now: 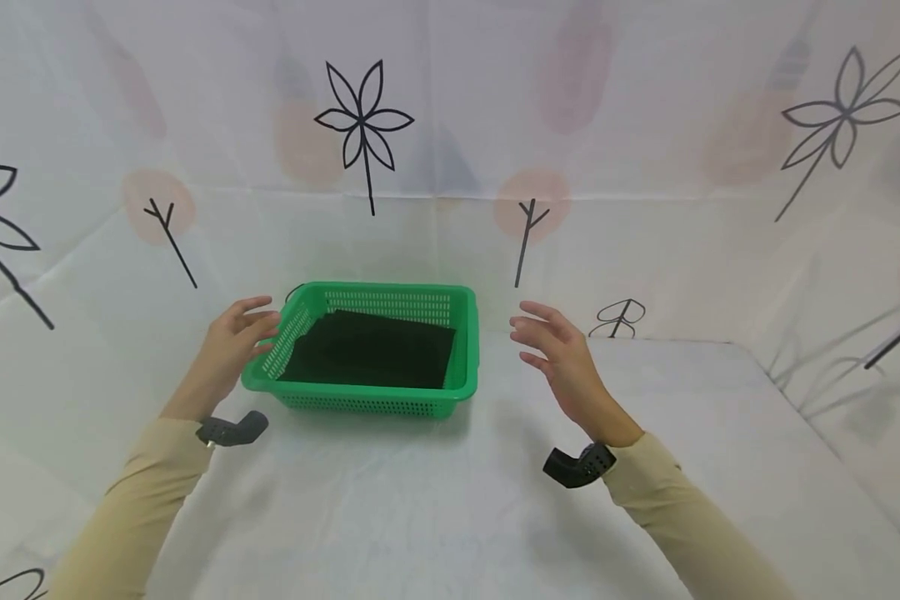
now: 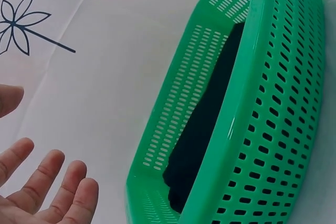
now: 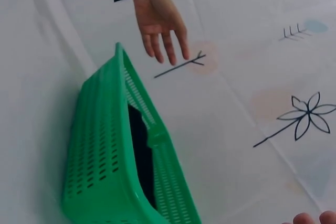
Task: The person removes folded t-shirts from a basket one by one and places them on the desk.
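A green plastic basket (image 1: 463, 350) with slotted walls stands on the white-covered table. Inside it lies a piece of black cloth (image 1: 371, 350), spread over most of the bottom. My left hand (image 1: 228, 354) is at the basket's left side, its fingers relaxed and overlapping the rim in the head view. In the left wrist view the fingers (image 2: 65, 187) are apart from the basket, with nothing in them. To the right of the basket, across a gap, my right hand (image 1: 558, 358) hovers with loosely bent fingers and holds nothing.
The white table cover (image 1: 390, 508) stretches in front of the basket. Behind it hangs a white cloth backdrop (image 1: 457, 125) printed with black flower outlines and pale shapes. A dark wrist device (image 1: 581, 465) sits on the right wrist, another (image 1: 232, 429) on the left.
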{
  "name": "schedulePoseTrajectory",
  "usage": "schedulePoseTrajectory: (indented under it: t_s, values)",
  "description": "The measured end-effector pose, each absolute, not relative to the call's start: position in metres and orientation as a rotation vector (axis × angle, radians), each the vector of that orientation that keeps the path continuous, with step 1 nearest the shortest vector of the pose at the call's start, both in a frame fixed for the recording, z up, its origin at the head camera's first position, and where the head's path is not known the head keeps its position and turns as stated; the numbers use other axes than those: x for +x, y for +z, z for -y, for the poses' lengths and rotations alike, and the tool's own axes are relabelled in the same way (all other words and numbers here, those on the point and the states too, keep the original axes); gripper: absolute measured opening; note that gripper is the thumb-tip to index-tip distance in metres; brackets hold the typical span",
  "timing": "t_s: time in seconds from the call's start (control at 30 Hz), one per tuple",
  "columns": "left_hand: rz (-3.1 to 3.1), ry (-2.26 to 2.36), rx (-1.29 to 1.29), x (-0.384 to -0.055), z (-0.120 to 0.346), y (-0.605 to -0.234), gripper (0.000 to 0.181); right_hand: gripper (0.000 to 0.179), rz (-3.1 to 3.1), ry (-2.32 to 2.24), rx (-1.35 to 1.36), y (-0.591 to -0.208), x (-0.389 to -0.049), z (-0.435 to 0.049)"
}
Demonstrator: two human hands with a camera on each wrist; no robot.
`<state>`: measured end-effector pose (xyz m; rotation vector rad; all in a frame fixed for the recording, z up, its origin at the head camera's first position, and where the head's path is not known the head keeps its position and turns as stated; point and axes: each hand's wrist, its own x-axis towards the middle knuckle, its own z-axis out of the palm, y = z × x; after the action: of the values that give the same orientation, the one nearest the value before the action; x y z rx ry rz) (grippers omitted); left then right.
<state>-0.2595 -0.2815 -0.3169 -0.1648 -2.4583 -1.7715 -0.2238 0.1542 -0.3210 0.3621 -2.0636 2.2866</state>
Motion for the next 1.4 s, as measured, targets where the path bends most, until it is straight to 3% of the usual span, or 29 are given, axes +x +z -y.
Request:
schedulePoseTrajectory:
  t_s: [1.4]
  values:
    - [2.806, -1.784, -0.089, -0.297, 0.271, -0.324, 0.07, 0.051, 2.349, 2.277, 0.19, -0.344, -0.286, -0.067]
